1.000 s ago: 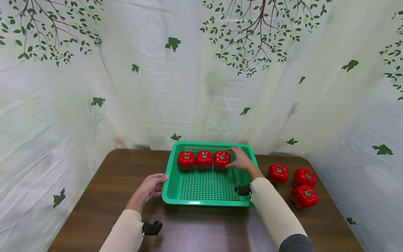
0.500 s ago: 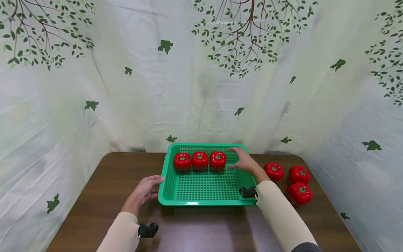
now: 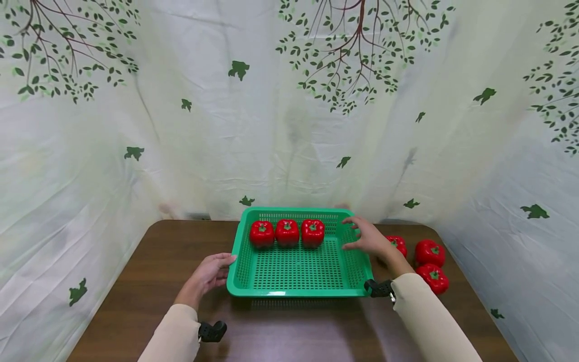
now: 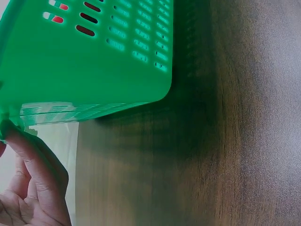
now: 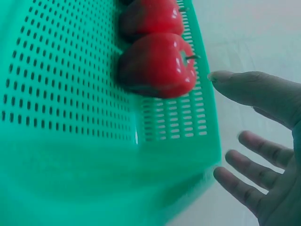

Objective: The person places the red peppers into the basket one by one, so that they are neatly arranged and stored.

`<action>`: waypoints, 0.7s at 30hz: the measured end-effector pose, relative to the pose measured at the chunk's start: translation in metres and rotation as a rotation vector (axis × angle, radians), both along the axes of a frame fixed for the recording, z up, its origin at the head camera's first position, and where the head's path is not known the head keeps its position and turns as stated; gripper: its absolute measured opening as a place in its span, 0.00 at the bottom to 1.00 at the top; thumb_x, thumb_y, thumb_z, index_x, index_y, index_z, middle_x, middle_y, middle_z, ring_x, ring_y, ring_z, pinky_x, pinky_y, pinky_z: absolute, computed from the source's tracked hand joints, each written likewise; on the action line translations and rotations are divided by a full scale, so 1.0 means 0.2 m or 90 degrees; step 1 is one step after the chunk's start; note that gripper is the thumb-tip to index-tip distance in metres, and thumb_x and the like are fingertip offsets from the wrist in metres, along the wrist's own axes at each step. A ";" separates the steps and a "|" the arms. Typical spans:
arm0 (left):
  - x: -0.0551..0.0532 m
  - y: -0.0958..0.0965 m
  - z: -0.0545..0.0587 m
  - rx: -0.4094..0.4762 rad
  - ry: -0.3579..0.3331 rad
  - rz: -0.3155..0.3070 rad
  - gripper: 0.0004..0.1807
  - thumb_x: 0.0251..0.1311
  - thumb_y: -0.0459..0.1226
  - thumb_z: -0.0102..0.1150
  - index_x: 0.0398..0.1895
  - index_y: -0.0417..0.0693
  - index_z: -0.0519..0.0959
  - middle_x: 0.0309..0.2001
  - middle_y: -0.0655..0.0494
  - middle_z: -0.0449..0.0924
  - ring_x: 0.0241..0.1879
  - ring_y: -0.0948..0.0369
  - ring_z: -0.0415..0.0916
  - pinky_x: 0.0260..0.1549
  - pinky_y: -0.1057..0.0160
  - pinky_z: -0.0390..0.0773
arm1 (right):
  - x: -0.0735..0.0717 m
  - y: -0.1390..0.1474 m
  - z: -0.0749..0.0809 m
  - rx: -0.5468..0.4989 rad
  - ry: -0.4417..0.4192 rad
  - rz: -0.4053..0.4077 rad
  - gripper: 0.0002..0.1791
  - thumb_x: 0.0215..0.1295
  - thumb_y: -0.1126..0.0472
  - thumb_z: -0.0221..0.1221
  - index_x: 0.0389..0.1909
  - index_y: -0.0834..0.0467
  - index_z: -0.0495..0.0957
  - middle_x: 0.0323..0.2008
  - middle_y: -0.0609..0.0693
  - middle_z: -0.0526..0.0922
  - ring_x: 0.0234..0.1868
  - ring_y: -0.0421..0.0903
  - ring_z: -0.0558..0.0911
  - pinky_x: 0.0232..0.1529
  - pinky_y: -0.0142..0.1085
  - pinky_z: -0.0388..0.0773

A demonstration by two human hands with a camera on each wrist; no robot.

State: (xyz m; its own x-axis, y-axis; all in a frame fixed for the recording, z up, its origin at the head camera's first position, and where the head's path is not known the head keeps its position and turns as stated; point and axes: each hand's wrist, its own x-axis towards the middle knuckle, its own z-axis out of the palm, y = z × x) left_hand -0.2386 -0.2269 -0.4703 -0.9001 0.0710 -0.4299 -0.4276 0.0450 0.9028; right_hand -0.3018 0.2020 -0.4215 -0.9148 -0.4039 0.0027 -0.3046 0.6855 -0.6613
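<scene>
A green perforated plastic basket (image 3: 296,292) stands on the table with three red bell peppers in a row along its far side: a left one (image 3: 262,234), a middle one (image 3: 287,233) and a right one (image 3: 312,233). My left hand (image 3: 209,275) pinches the basket's left rim; in the left wrist view its fingers (image 4: 42,181) meet the rim at the edge of the picture. Over the basket's right side is my right hand (image 3: 368,237), its fingers spread and holding nothing. The right wrist view shows that hand (image 5: 263,155) apart from the nearest pepper (image 5: 157,66).
To the right of the basket, three more red bell peppers lie on the brown table (image 3: 149,281): one partly behind the right wrist (image 3: 397,243), one at the back (image 3: 429,252) and one in front (image 3: 434,279). A leaf-printed white cloth (image 3: 289,125) hangs behind.
My right hand has let go of the right pepper in the row and moved right, away from it, to the basket's right rim. The left hand stays at the left rim.
</scene>
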 end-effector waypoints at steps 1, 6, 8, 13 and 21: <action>0.00 0.00 0.00 0.000 0.000 0.000 0.24 0.67 0.44 0.56 0.56 0.34 0.71 0.37 0.54 0.81 0.33 0.59 0.82 0.35 0.62 0.82 | 0.01 0.01 0.00 0.001 0.003 -0.003 0.37 0.53 0.58 0.71 0.62 0.62 0.66 0.62 0.63 0.67 0.60 0.65 0.69 0.52 0.55 0.75; 0.00 0.00 -0.01 0.000 0.000 -0.002 0.22 0.67 0.44 0.55 0.55 0.35 0.72 0.36 0.54 0.81 0.33 0.59 0.82 0.35 0.62 0.82 | 0.04 0.09 0.00 -0.018 0.009 -0.016 0.36 0.52 0.59 0.72 0.60 0.63 0.67 0.59 0.64 0.69 0.58 0.64 0.71 0.53 0.56 0.75; 0.00 0.00 -0.01 -0.002 0.000 -0.001 0.22 0.68 0.44 0.55 0.55 0.36 0.72 0.37 0.54 0.81 0.33 0.59 0.82 0.35 0.62 0.82 | 0.06 0.13 0.00 -0.024 0.014 -0.018 0.35 0.52 0.60 0.71 0.60 0.64 0.67 0.58 0.65 0.70 0.56 0.65 0.72 0.51 0.56 0.76; -0.01 0.00 0.00 -0.012 0.000 0.001 0.23 0.68 0.45 0.55 0.56 0.36 0.72 0.39 0.52 0.81 0.34 0.58 0.82 0.37 0.61 0.82 | 0.10 0.23 -0.03 0.003 0.049 -0.037 0.33 0.52 0.60 0.71 0.58 0.64 0.69 0.56 0.62 0.72 0.57 0.63 0.72 0.51 0.56 0.76; -0.01 -0.01 -0.01 -0.020 0.002 -0.007 0.25 0.67 0.45 0.55 0.58 0.35 0.71 0.41 0.51 0.80 0.35 0.58 0.81 0.36 0.62 0.82 | 0.17 0.37 -0.05 -0.017 0.053 -0.062 0.36 0.53 0.59 0.71 0.60 0.64 0.66 0.57 0.64 0.72 0.58 0.65 0.70 0.53 0.61 0.72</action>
